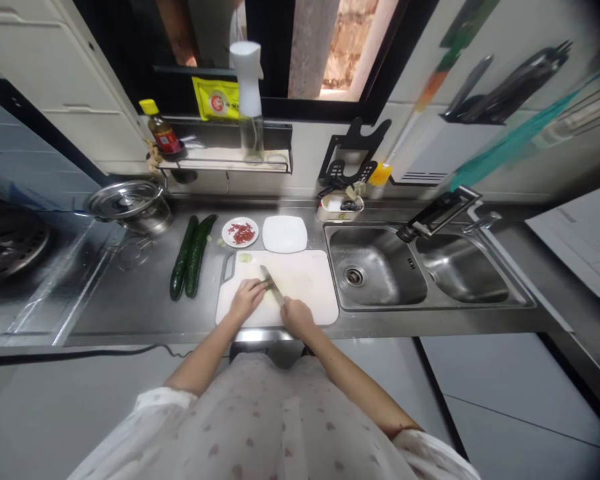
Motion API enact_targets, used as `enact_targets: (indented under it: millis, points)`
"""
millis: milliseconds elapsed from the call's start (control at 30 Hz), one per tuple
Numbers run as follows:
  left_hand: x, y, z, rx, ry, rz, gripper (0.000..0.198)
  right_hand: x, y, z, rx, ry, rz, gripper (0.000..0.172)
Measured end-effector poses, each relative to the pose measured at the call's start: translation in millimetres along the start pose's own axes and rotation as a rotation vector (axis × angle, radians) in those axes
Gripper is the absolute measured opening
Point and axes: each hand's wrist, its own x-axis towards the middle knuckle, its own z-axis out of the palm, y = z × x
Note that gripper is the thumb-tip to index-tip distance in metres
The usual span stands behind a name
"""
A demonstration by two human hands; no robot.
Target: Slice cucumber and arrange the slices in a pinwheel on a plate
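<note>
Mid-frame, the cutting board (313, 283) borders the sink (394, 308); right hand (297, 318) grips knife (272, 281), left hand (247, 300) curls alongside, hold unclear; plate (226, 233) above holds red bits (242, 233).

At your far left on the steel surface (115, 300) you have a metal pot (155, 217) with its lid (126, 199) on, just behind a wire stand (134, 255). Above, your wall shelf (215, 163) carries a yellow-capped bottle (167, 137), a yellow packet (215, 100) and a clear bottle with a white top (248, 80), below the dark-framed window (275, 83). To your right, a small caddy (329, 215) stands near the double sink (380, 280), and a black faucet (437, 213) reaches over its basins. Behind them you see a white holder (430, 150) with dark-handled utensils (520, 83), blurred.
</note>
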Motion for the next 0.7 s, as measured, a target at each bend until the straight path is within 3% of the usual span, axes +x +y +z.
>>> enact_targets:
  millis: [300,700]
  points:
    - [-0.6,-1.3,2.4,0.017,0.021,0.018,0.026,-6.1,3.6,-2.3,-0.018,-0.035,0.006,0.031]
    - [-0.4,-0.2,1.9,0.019,0.019,0.031,0.026,16.9,-11.8,-10.4,-0.038,0.022,-0.041,0.035]
